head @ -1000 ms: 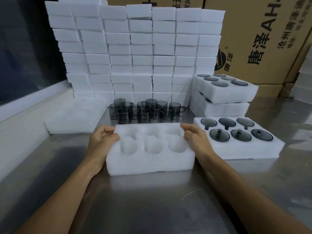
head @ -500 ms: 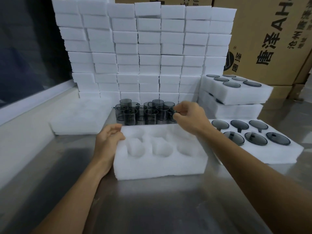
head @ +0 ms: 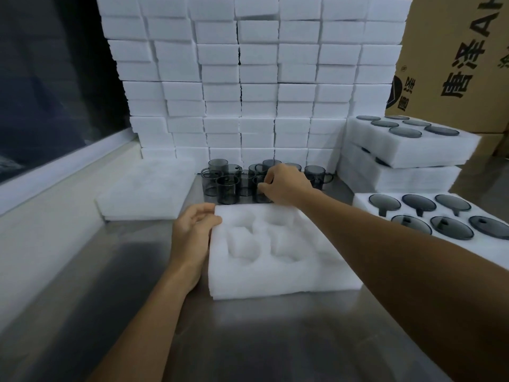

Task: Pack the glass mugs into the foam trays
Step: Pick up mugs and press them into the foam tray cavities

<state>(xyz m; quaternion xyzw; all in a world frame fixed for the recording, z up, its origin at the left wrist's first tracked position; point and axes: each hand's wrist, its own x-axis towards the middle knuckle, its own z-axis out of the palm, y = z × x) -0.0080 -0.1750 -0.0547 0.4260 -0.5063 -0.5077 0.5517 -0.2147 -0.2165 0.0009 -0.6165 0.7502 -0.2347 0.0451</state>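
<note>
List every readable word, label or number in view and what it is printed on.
"唐泽": large black characters on the cardboard box at upper right.
"A": a cut-off black letter above them, same box.
Round logo on that box: its characters are too distorted to read.
Foam trays, mugs, lids: no text.

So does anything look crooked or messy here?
A little. The upper filled tray on the right sits skewed on the one below, its corner overhanging. The mugs stand upright in a bunch, nothing is spilled, and the foam tray in front lies flat and empty.
</note>
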